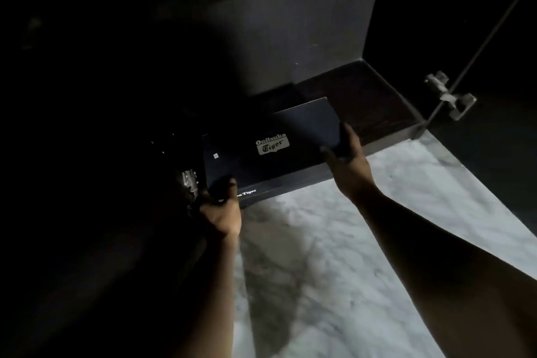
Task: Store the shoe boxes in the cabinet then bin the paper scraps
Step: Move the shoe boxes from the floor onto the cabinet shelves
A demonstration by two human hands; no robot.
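- Pretty dim scene: pale marble-looking floor (363, 241) lit in the lower middle, and a dark cabinet (328, 23) open in front, with its wood-grain bottom shelf (372, 99) showing up around 1 o'clock. The whole left side is basically black, can't make much out there.
- The thing that matters is the shoe box (270, 154), dark navy with an Onitsuka Tiger label on the lid. It sits dead centre of the view, right at the cabinet's front edge. Looks like its far end is already over the shelf and the near end still hangs out over the floor, though the shadow makes that hard to swear to.
- Its long axis runs diagonally, from about 8 o'clock (near, left) up to 2 o'clock (far, right).
- The left hand (220, 209) grips the near-left corner, fingers curled onto the lid and front edge.
- The right hand (347, 154) holds the right side of the box, fingers wrapped along that side, thumb on the lid.
- So the box lies straight ahead of both hands, at 12 o'clock from them, one hand per end. The left hand is at the trailing corner, the right one further in toward the shelf. My guess is the next move is a push forward and slightly right to slide it fully in.
- Further out at 3 o'clock there's a metal hinge (447, 96) on the open door's edge, well clear of the box.
- No paper scraps visible anywhere.
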